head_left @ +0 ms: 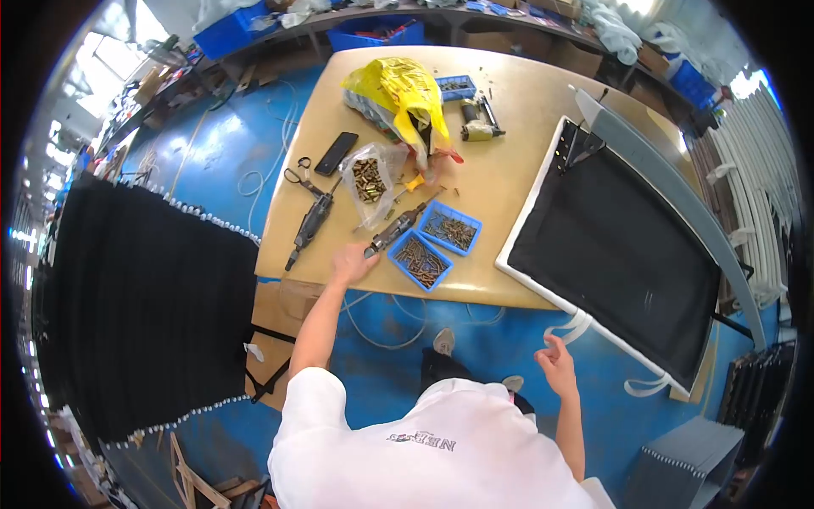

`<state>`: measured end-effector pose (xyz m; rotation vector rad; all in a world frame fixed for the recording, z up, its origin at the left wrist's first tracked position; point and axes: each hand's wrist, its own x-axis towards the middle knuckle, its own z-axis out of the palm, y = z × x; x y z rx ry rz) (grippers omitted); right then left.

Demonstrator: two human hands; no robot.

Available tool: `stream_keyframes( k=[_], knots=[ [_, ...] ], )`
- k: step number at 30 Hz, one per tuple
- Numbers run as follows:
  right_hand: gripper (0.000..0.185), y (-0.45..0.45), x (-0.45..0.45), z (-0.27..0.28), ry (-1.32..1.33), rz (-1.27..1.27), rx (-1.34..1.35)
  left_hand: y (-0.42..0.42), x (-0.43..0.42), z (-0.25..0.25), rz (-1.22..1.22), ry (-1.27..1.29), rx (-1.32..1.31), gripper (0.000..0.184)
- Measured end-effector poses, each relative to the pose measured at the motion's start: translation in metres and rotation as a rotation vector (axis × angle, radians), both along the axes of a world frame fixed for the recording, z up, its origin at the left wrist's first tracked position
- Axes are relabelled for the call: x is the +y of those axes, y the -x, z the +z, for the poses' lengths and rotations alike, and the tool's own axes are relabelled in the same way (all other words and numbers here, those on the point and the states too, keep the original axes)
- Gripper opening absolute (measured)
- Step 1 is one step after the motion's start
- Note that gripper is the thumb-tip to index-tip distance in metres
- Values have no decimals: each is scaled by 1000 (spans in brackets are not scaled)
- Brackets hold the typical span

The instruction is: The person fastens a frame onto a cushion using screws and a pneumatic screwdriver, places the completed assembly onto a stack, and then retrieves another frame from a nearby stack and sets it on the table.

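My left hand (352, 264) is at the table's near edge, its fingers closed around the rear end of a grey air screwdriver (397, 231). Beside that tool stand a blue tray of screws (420, 261) and a second blue tray with smaller screws (450, 230). My right hand (556, 366) hangs in front of the table with bent fingers apart, holding nothing I can see. Its fingertips are close to a white strap loop (574, 326) on a black-covered panel (623, 246) with white edging; whether they touch it, I cannot tell.
Another air tool (312, 222), scissors (298, 172), a black phone (337, 153), a clear bag of brass-coloured fittings (370, 180), a yellow plastic bag (398, 89) and a staple gun (480, 121) lie on the table. A black stack (144, 305) stands left. Hoses (381, 343) cross the floor.
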<state>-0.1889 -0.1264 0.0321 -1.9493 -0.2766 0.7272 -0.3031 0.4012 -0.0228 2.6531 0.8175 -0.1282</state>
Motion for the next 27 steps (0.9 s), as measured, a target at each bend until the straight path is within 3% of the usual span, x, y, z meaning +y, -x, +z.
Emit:
stream_keyframes(
  k=[4, 6, 7, 10, 12, 16, 18, 20, 21, 22, 24, 27],
  knots=[
    [40, -6, 26, 3, 77, 34, 22, -4, 2, -2, 4, 90, -14, 35],
    [39, -10, 42, 13, 161, 65, 9, -4, 8, -12, -107, -218, -172, 32],
    [39, -13, 47, 15, 171, 59, 7, -7, 8, -18, -110, -208, -176, 32],
    [39, -16, 60, 16, 193, 86, -3, -23, -13, -4, 80, -171, -321, 31],
    [39, -17, 65, 15, 214, 123, 0, -40, -41, -1, 45, 100, -506, 31],
    [39, -10, 79, 11, 239, 143, 8, -91, -76, 21, -84, 340, -600, 29],
    [38, -8, 79, 8, 218, 218, 38, -129, -85, 5, -189, 256, -739, 25],
    [38, -7, 78, 11, 246, 195, 18, -149, -94, -4, -251, 271, -699, 24],
    [38, -6, 73, 13, 264, 233, 16, -154, -97, -5, -339, 147, -640, 23],
    [38, -3, 63, 12, 260, 175, 11, -157, -99, -7, -426, 13, -585, 22],
    [38, 1, 46, 5, 202, 106, -23, -158, -103, -12, -512, 37, -607, 24],
    [38, 6, 11, -2, 188, -92, -51, -160, -117, -3, -456, -82, -652, 29]
  ],
)
